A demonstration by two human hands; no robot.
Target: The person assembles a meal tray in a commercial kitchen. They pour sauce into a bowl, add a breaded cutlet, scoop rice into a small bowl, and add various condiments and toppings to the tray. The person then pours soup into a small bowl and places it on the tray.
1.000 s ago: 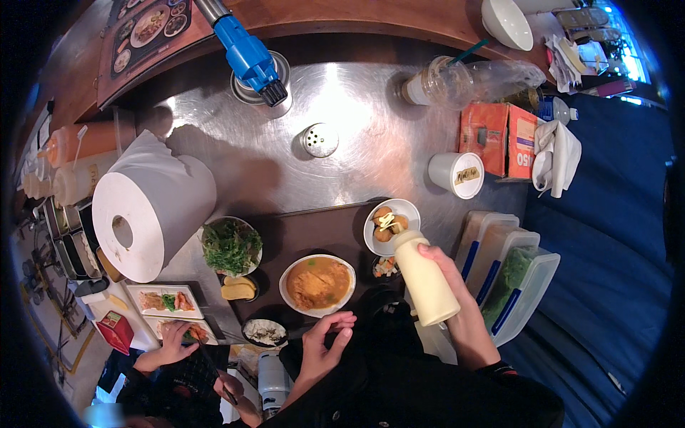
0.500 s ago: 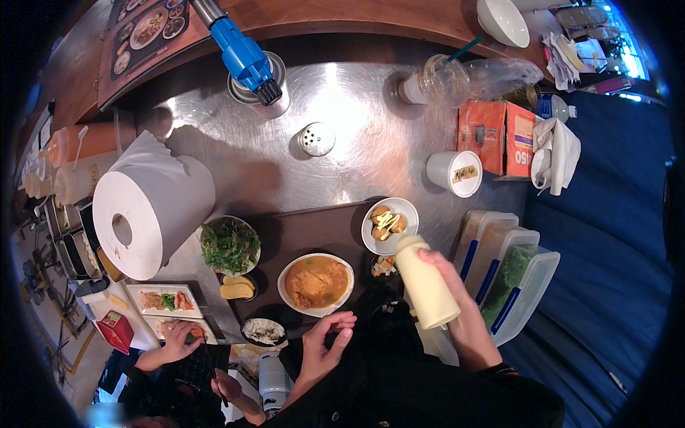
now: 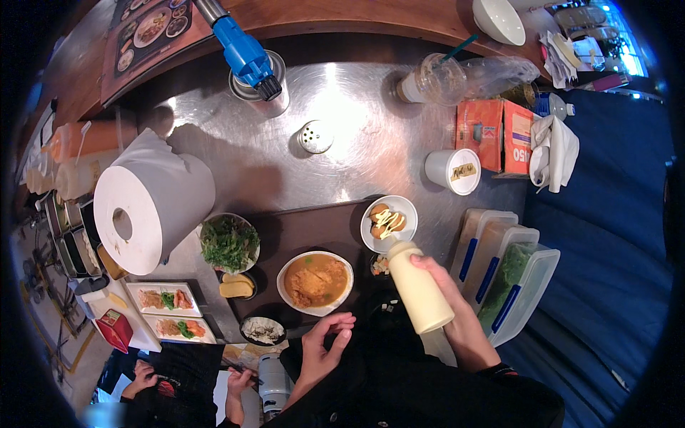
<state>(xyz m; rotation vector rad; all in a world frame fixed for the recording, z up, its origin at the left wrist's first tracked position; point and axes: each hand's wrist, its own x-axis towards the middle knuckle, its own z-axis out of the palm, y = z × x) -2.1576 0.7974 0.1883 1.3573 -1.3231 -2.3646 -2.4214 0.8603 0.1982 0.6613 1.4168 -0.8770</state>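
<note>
My right hand (image 3: 457, 307) wraps round a pale yellow squeeze bottle (image 3: 422, 289), tilted so its nozzle points at a small white bowl (image 3: 412, 212). Inside that bowl lie browned balls (image 3: 379, 228) with pale yellow sauce zigzagged over them. Near the tray's front edge, my left hand (image 3: 325, 349) is empty, its fingers loosely bent and apart from the thumb. On the dark brown tray (image 3: 285, 228) sit an orange-brown stew (image 3: 314, 279), leafy salad (image 3: 230, 242), yellow slices (image 3: 236, 287) and a topped rice bowl (image 3: 262, 330). The bottle partly hides a dish of diced pieces (image 3: 380, 265).
A paper roll (image 3: 178, 189), a shaker (image 3: 315, 137) and a blue torch head (image 3: 246, 57) stand beyond the tray. At right are a white tub (image 3: 441, 170), an orange box (image 3: 479, 135) and lidded containers (image 3: 528, 299). A co-worker's hands (image 3: 239, 385) are near two plates (image 3: 189, 303).
The squeeze bottle has shifted slightly toward me, and its nozzle shows beside the bowl. More sauce lies on the balls. A co-worker's hand has drawn back from the lower plate.
</note>
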